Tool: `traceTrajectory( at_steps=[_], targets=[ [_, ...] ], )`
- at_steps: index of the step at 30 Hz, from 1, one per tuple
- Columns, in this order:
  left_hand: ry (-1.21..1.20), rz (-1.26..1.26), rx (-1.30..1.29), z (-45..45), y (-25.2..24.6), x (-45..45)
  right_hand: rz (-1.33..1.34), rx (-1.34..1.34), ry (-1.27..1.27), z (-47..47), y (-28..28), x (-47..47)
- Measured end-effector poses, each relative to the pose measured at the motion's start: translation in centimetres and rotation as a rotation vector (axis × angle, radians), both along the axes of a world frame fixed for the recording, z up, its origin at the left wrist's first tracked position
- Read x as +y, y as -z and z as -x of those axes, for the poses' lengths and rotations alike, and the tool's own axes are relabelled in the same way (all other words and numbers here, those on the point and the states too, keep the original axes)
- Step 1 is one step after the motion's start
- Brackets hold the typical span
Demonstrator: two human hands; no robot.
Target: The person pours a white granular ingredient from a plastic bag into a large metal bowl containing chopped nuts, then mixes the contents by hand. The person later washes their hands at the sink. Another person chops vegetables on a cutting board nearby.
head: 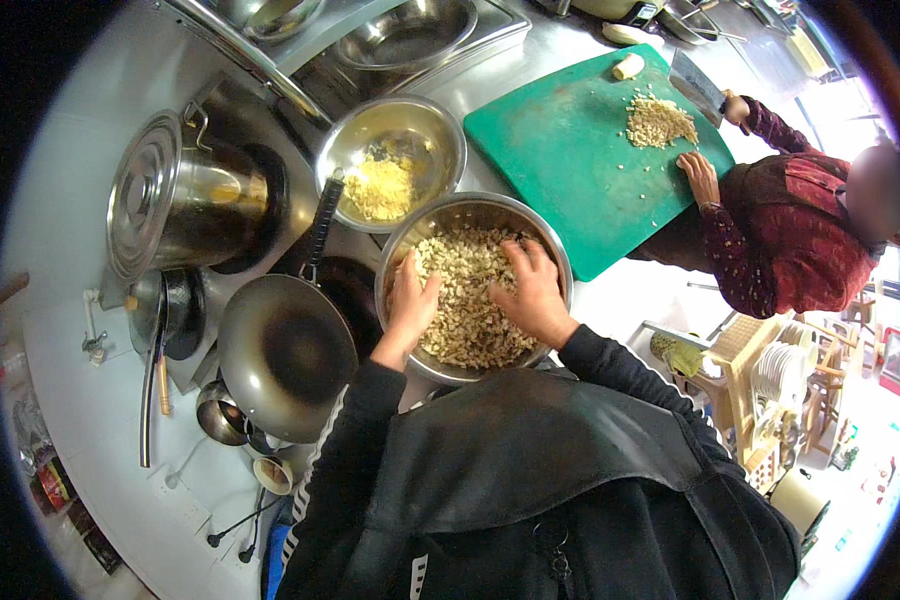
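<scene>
A large stainless steel bowl (474, 201) stands close in front of me, filled with small chopped pale pieces (469, 300), some darker. My left hand (412, 304) reaches in at the left side, its fingers against the heap. At the right side my right hand (531, 289) rests on the pieces with its fingers spread. Behind, to the left, a second steel bowl (450, 150) holds a yellow shredded or minced food (379, 187). On a green cutting board (555, 165) lies a pile of chopped pale food (656, 121) with an uncut chunk (628, 67).
A co-worker (795, 225) stands at the right, one hand on the board and the other on a cleaver (696, 82). A wok (289, 356) and a lidded stockpot (210, 199) stand left of me. Stacked plates (780, 371) are at the far right.
</scene>
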State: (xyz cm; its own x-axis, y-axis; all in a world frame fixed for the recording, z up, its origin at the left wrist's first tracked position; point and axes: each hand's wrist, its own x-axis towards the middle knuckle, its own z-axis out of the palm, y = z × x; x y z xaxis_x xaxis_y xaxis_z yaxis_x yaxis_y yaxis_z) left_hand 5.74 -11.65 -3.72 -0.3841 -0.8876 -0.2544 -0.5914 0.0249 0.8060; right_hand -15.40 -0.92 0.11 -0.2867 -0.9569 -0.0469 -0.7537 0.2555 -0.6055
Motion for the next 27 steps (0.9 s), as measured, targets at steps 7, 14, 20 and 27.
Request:
traceTrajectory(
  at_steps=[7, 14, 20, 27],
  targets=[
    [-0.151, -0.544, 0.118, 6.1, 1.7, -3.6, -0.177, -0.466, 0.243, 0.5, 5.6, -6.0],
    [-0.143, -0.542, 0.313, 5.1, -0.1, -2.5, -0.162, -0.611, 0.034, 0.8, 4.8, -7.8],
    [0.540, -0.080, -0.240, 0.2, -3.3, -0.2, -0.099, -0.109, -0.456, 0.6, 1.3, -2.0],
    [0.598, 0.022, -0.539, 1.9, -1.9, 1.1, -0.203, 0.166, -0.466, 0.1, 1.9, -1.8]
  ],
)
